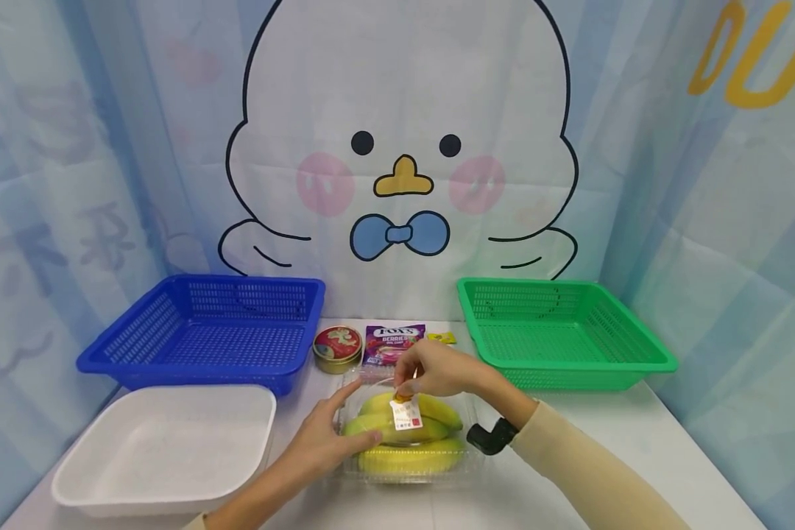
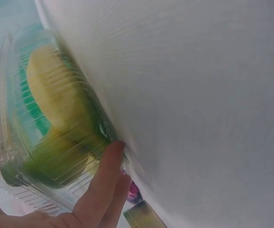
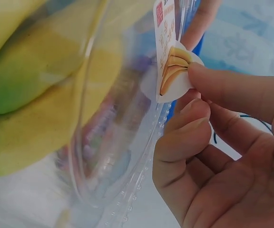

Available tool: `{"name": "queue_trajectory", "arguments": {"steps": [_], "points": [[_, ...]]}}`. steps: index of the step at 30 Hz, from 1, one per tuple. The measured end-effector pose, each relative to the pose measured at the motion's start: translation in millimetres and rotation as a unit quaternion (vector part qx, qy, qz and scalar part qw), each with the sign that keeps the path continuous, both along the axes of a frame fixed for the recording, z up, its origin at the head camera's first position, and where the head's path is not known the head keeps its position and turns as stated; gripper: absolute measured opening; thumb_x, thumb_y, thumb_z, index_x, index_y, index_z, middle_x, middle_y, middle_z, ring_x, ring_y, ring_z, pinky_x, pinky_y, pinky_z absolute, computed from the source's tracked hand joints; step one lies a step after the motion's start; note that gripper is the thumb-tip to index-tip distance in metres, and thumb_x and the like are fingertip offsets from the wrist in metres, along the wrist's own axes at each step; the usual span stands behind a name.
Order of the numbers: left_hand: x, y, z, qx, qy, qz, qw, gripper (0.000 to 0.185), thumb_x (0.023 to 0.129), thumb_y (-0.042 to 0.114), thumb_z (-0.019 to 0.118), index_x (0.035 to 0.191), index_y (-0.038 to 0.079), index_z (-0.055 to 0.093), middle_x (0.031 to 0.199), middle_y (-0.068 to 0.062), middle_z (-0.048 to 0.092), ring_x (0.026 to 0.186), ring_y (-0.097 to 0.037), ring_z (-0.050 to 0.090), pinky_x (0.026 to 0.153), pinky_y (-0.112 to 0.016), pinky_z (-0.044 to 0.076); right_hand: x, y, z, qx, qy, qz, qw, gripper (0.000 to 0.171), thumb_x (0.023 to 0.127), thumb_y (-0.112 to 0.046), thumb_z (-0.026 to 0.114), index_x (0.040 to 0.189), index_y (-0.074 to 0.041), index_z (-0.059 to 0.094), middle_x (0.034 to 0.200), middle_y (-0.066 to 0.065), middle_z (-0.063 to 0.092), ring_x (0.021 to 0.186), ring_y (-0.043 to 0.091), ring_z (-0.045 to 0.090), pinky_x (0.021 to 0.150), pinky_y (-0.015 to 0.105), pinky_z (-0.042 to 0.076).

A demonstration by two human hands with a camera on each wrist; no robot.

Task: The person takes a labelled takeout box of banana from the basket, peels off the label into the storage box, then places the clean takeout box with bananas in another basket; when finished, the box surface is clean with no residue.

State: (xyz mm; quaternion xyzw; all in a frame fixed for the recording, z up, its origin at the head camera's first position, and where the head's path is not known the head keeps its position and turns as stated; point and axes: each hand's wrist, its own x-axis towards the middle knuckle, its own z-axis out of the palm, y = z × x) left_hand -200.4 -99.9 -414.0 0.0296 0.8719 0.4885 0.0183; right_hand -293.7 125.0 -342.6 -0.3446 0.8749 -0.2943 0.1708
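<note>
Right now the right hand [image 1: 437, 372] pinches the label [image 1: 405, 414] on the clear clamshell box [image 1: 404, 434] of bananas [image 1: 404, 442], thumb and forefinger clamped on its top edge. Meanwhile the left hand [image 1: 324, 438] presses straight fingers against the box's left side. That box sits on the white table [image 1: 636, 434], between the white tray [image 1: 165, 449] and the green basket [image 1: 563, 331].
</note>
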Motion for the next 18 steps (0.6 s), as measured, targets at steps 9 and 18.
{"name": "queue_trajectory", "arguments": {"steps": [9, 18], "points": [[0.4, 0.9, 1.1, 0.002, 0.006, -0.003, 1.0000, 0.093, 0.078, 0.038, 0.091, 0.160, 0.022, 0.049, 0.153, -0.027, 0.055, 0.141, -0.051, 0.052, 0.114, -0.072, 0.045, 2.7, 1.9, 1.9, -0.005, -0.001, -0.002, 1.000, 0.010, 0.097, -0.005, 0.074, 0.088, -0.008, 0.076, 0.086, 0.003, 0.077, 0.071, 0.013, 0.062, 0.064, 0.019, 0.050], [-0.1, -1.1, -0.6, -0.006, 0.007, -0.005, 0.9999, 0.093, 0.079, 0.038, 0.091, 0.160, 0.023, 0.049, 0.154, -0.027, 0.055, 0.141, -0.051, 0.052, 0.113, -0.073, 0.045, 4.5, 3.2, 6.7, -0.013, -0.002, -0.004, 1.000, 0.009, 0.098, -0.006, 0.074, 0.088, -0.009, 0.075, 0.083, 0.001, 0.076, 0.071, 0.016, 0.061, 0.064, 0.020, 0.050]]}}
